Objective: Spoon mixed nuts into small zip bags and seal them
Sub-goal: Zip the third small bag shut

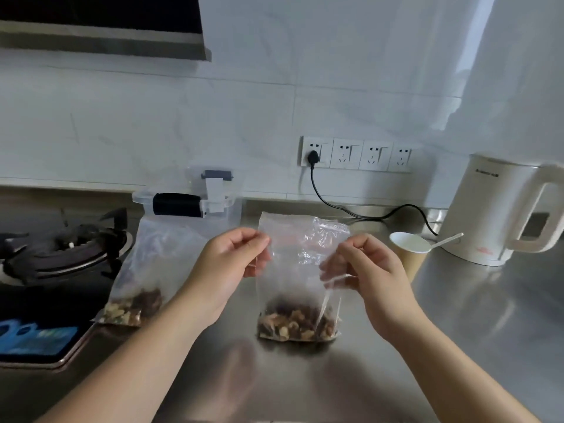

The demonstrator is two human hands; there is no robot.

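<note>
A clear zip bag [293, 270] stands upright on the steel counter, with mixed nuts [296, 325] filling its bottom. My left hand [225, 264] pinches the bag's upper left edge. My right hand [363, 270] pinches its upper right side, where the plastic is crumpled. A second clear bag with nuts [143, 270] leans at the left, against a clear plastic box [195, 199]. A paper cup [409, 254] with a white spoon [445, 241] in it stands to the right of my hands.
A white electric kettle [494, 209] stands at the right, its black cord plugged into the wall sockets [354, 154]. A gas hob [61, 254] fills the left side. Bare steel counter [305, 377] lies in front of the bag.
</note>
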